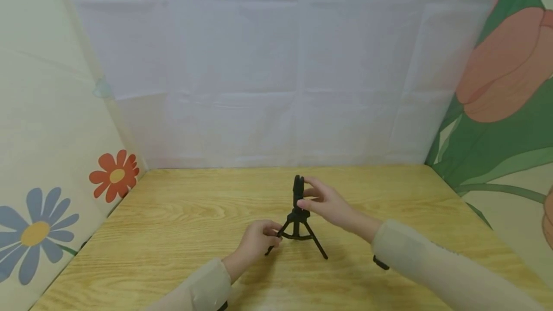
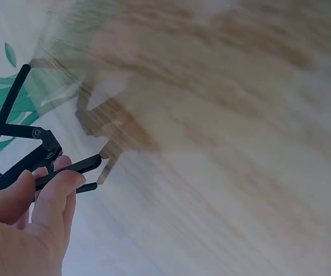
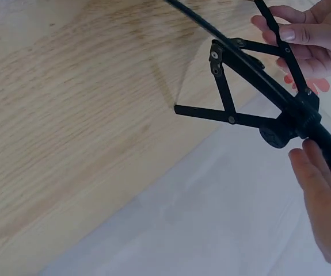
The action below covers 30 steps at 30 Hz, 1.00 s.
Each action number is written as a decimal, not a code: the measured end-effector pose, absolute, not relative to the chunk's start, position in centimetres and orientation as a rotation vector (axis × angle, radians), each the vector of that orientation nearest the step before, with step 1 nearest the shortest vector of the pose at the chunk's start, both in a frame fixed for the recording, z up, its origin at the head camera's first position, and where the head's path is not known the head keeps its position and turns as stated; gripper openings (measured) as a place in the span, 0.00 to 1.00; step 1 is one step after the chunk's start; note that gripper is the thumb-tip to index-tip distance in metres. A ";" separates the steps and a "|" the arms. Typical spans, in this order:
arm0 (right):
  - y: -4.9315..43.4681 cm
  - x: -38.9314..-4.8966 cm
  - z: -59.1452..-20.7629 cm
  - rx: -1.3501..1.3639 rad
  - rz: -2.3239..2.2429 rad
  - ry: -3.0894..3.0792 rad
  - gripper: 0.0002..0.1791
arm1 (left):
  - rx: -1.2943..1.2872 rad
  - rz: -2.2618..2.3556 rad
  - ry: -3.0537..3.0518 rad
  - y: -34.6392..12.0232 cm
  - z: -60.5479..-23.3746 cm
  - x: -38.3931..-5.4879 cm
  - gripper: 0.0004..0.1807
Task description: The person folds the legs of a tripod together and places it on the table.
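Observation:
A small black tripod [image 1: 296,216] stands upright on the table with its legs spread, braced by short hinged struts. My left hand [image 1: 258,238] pinches one leg [image 2: 76,168] between thumb and fingers, near the leg's lower end. Around the upper part of the tripod, my right hand [image 1: 331,208] grips with the thumb toward me and the fingers at its right side and top. In the right wrist view the center column [image 3: 326,144] runs past the right fingers, and a round knob [image 3: 274,137] sits where the legs meet.
The wood-grain table [image 1: 181,205] reaches back to a creased white cloth [image 1: 233,61]. Flower-printed cloths hang at both sides, with a red flower [image 1: 115,175] on the left and a large pink tulip [image 1: 505,66] on the right.

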State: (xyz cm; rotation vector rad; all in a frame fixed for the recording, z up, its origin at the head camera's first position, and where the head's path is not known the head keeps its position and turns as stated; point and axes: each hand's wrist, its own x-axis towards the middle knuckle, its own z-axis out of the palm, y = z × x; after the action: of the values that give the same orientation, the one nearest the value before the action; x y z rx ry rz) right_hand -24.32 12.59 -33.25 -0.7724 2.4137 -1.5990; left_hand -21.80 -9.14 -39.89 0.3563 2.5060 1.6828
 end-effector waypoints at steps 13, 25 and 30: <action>12.4 -24.6 -32.5 -0.863 -1.593 2.359 0.24 | 0.333 1.730 2.519 -9.0 -40.0 -21.4 0.11; 12.1 -24.1 -32.2 -0.808 -1.577 2.411 0.26 | 0.274 1.701 2.554 -8.7 -40.2 -21.3 0.06; 12.2 -24.1 -32.3 -0.886 -1.538 2.470 0.20 | 0.280 1.609 2.573 -9.0 -40.1 -21.6 0.06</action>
State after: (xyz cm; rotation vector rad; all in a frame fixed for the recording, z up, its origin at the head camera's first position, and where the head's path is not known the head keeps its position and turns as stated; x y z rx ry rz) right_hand -24.13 12.18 -32.29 -0.8857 2.4699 -1.5375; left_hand -21.57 -8.97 -40.07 0.2800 2.5725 1.6093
